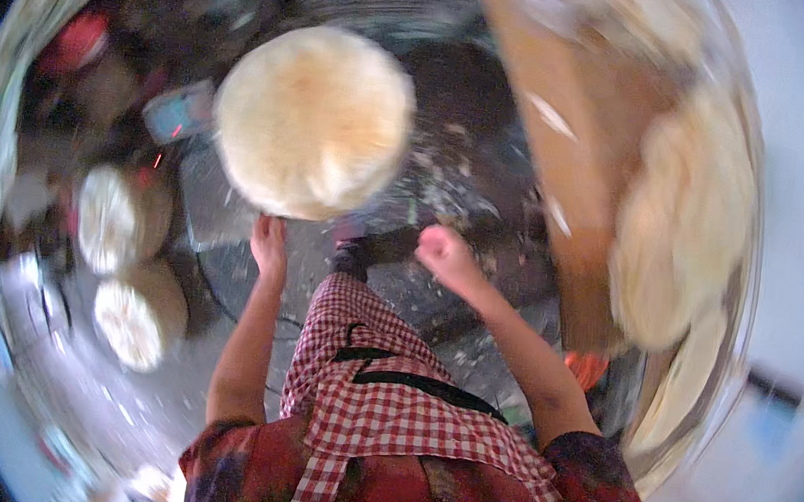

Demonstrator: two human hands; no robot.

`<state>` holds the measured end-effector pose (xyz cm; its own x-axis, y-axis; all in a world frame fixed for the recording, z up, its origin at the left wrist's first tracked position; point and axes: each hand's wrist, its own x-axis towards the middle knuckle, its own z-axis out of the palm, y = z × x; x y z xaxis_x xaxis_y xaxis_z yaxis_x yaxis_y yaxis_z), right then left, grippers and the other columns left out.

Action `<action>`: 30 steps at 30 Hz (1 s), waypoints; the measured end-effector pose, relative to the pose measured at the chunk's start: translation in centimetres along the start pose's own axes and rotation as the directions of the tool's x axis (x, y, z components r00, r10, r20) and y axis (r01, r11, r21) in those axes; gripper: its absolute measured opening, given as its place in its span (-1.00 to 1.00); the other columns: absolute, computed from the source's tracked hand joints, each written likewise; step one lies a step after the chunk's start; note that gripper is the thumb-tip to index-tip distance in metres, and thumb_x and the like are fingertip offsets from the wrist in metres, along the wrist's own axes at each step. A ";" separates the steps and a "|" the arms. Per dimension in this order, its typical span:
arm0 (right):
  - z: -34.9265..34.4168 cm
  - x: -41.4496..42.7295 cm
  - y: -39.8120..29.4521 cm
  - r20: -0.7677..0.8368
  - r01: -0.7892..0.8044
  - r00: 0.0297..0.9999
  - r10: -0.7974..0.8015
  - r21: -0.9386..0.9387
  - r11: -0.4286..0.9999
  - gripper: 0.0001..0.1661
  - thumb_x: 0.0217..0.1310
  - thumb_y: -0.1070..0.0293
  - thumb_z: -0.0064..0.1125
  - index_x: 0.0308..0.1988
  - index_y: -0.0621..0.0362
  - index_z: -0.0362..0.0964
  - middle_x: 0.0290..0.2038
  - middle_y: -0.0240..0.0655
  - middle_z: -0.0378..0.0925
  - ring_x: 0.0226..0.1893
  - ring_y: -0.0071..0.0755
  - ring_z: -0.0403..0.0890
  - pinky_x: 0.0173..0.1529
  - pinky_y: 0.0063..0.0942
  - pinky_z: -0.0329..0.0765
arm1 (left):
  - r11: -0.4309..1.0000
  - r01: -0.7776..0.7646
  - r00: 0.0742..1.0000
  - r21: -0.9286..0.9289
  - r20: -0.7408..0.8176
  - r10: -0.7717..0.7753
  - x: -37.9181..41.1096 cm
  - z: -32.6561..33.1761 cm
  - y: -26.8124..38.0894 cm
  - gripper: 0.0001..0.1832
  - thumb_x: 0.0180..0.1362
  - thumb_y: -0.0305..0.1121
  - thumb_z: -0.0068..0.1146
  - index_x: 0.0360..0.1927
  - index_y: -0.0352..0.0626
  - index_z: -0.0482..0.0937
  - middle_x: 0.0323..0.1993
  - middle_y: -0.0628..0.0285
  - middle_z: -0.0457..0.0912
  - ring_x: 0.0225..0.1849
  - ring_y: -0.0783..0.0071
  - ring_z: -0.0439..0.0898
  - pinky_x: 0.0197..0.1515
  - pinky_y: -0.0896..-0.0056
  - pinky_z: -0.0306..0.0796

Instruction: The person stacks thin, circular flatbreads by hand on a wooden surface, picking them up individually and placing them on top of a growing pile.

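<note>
A large, round, pale flatbread-like disc (312, 122) with light brown patches lies before me, blurred by motion. The fingers of my left hand (270, 241) meet its near edge; whether they grip it or only touch it is unclear, as the fingertips are partly hidden. My right hand (447, 255) is closed in a fist to the right of the disc and apart from it, with nothing visible in it. Further right, more pale flat sheets (684, 225) lie on a brown wooden surface (561, 150).
Two pale, round-ended objects (107, 220) (137, 324) stand at the left. Beyond them is a blurred red thing (81, 42). White scraps lie on the dark floor (447, 189), and a dark cable (212, 292) runs near my left forearm. An orange item (585, 369) is beside my right arm.
</note>
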<state>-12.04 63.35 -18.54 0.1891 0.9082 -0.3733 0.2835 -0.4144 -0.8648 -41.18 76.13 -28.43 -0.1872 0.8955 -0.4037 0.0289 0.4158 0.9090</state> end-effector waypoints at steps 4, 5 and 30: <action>-3.9 -17.2 -0.5 0.132 0.001 0.991 0.019 -0.154 0.988 -0.74 0.00 0.23 0.01 -0.40 0.22 0.37 -0.52 -0.20 0.47 -0.51 -0.29 0.49 -0.40 -0.36 0.40 | 0.996 -0.022 0.794 0.083 0.607 -0.033 -16.6 7.1 1.1 -0.78 0.15 -0.37 -0.10 -0.20 -0.28 0.40 -0.51 0.26 0.52 -0.52 0.59 0.43 -0.46 0.59 0.34; -5.3 -21.4 0.1 0.137 -0.042 0.989 0.063 -0.151 0.988 -0.73 0.01 0.22 0.01 -0.43 0.22 0.38 -0.53 -0.19 0.46 -0.52 -0.28 0.48 -0.41 -0.35 0.39 | 0.992 -0.031 0.724 0.119 0.688 -0.060 -20.8 8.8 1.6 -0.79 0.15 -0.38 -0.11 -0.19 -0.29 0.40 -0.49 0.25 0.53 -0.49 0.58 0.45 -0.43 0.58 0.35; -46.3 -44.1 12.3 -0.812 -0.656 0.581 -0.060 -0.511 0.555 -0.44 -0.15 0.07 0.07 -0.12 0.14 0.30 -0.08 -0.09 0.35 -0.11 -0.10 0.43 -0.08 -0.23 0.37 | 0.989 -0.119 0.140 0.088 0.988 -0.071 -57.7 28.9 6.3 -0.75 0.14 -0.52 -0.16 -0.09 -0.31 0.35 -0.43 0.18 0.54 -0.36 0.52 0.51 -0.23 0.53 0.40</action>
<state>26.61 15.53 2.85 0.8559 0.5059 0.1076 0.5137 -0.8556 -0.0632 -1.84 31.64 -2.44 0.9415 0.2524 -0.2231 0.1368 0.3187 0.9379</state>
